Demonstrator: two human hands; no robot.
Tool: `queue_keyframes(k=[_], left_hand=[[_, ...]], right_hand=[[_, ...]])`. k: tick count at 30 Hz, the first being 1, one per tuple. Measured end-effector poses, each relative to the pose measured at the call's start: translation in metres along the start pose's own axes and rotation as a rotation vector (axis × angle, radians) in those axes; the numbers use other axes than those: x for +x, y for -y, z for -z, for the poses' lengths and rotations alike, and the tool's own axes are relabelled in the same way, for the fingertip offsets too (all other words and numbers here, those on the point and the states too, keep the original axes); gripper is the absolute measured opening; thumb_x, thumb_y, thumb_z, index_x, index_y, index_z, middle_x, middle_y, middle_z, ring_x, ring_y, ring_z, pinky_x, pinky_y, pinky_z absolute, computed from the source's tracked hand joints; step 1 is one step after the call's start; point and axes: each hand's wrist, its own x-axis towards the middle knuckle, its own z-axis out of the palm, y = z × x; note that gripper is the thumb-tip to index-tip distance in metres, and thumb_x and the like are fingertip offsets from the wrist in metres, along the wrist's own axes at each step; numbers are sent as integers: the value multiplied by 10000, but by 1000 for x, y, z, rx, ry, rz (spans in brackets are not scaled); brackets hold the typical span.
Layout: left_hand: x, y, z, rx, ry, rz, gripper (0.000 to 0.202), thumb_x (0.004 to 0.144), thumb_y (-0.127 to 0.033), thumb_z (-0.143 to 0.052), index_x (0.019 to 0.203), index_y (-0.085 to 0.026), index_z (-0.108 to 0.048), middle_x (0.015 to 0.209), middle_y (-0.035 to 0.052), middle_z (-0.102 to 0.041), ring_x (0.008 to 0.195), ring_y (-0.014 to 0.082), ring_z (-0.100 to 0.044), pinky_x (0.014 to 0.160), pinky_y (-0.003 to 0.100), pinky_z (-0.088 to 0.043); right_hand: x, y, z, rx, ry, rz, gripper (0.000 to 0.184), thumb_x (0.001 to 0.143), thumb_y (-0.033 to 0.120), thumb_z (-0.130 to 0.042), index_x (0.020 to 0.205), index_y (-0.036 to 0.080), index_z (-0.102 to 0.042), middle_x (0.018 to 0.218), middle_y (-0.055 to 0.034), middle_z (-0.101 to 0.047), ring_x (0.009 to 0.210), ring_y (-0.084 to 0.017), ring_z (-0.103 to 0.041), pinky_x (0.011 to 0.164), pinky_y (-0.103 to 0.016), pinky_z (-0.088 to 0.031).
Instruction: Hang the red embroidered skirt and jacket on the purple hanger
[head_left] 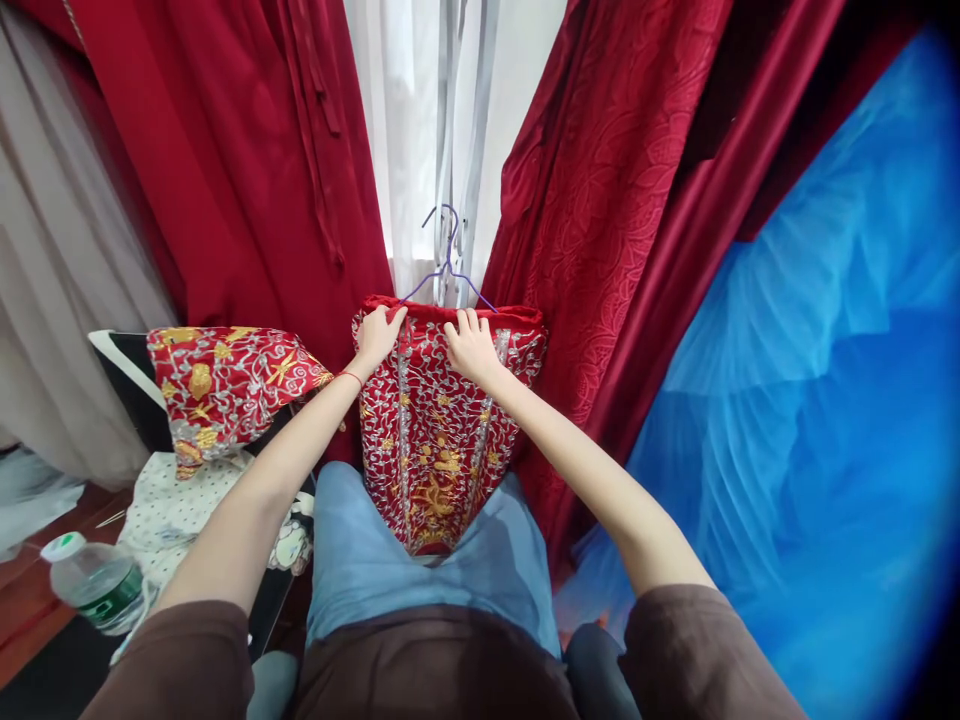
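Note:
A red embroidered skirt-like garment (442, 430), patterned in silver and gold, hangs down in front of my legs. From its top edge rises a purple wire hanger (448, 268), its lower part hidden inside the cloth. My left hand (379, 335) is closed on the red waistband, left of the hanger. On the other side of the hook, my right hand (471, 343) also grips the top edge, fingers folded over it. Each thumb and set of fingers pinches the fabric.
Red garments (270, 150) hang at left, and a textured red one (600, 220) at right. Blue tulle (795, 400) fills the far right. At left, a matching embroidered piece (232, 385) lies on a chair (124, 365), near a dotted cloth (180, 500) and water bottle (97, 585).

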Motion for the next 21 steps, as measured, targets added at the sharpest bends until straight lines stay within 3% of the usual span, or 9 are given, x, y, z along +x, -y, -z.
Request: queue_keyframes(k=[6, 10, 15, 18, 21], left_hand=[[11, 0, -16, -804, 150, 346, 246, 948, -170, -451, 721, -175, -546, 648, 51, -678, 693, 162, -692, 787, 305, -538], [6, 7, -11, -983, 245, 443, 205, 918, -193, -518, 731, -156, -594, 597, 13, -627, 597, 126, -629, 720, 277, -532], [-2, 24, -7, -1024, 400, 297, 249, 868, -352, -633, 709, -178, -551, 622, -12, -567, 567, 98, -550, 610, 228, -477], [-4, 35, -8, -1008, 447, 162, 283, 814, -402, -697, 703, -182, -557, 654, -20, -563, 594, 91, -532, 637, 222, -463], [-6, 41, -3, -891, 470, 76, 307, 797, -457, -706, 714, -179, -606, 677, -13, -589, 622, 101, -538, 657, 233, -451]], right_hand=[[-1, -15, -2, 18, 70, -44, 352, 896, 171, -468, 1225, 67, -535, 1367, -278, -480, 1297, -382, -391, 987, -489, -371], [2, -11, 2, 26, 53, -67, 355, 894, 165, -451, 1221, 65, -545, 1366, -280, -489, 1297, -391, -389, 993, -503, -355], [12, 14, 7, 119, -2, -32, 337, 986, 249, -348, 1170, 99, -587, 1258, -226, -598, 1206, -336, -494, 1010, -461, -355], [23, 33, 4, 251, 79, -144, 412, 1025, 412, -340, 1183, 121, -584, 1179, -189, -657, 1088, -287, -584, 930, -375, -428], [36, 42, -2, 340, 107, -270, 416, 1018, 432, -396, 1258, 128, -548, 1230, -177, -642, 1088, -267, -604, 881, -337, -461]])
